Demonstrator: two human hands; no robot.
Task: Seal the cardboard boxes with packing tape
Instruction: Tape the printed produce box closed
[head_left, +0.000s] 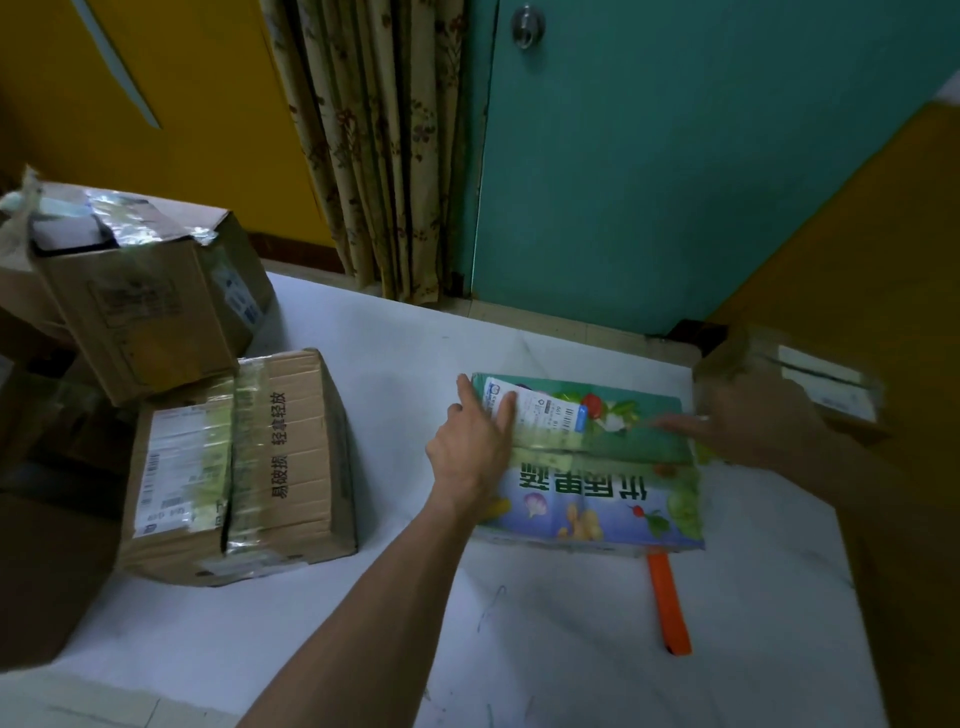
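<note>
Printed box (597, 499), seam L-R, text upside-down; L hand (475, 447), R hand (748, 421) atop, fingers straight

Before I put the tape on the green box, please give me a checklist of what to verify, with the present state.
1. green box flaps closed: ok, middle seam shut.
2. left hand steadies box: ok, straight fingers press on its top.
3. right hand free: ok, fingers straight over the box, blurred.
4. Tape roll in reach: not ok, none visible.
5. orange tool identified: cannot tell, its far end is hidden by the box.
6. Seam already taped: cannot tell.
</note>
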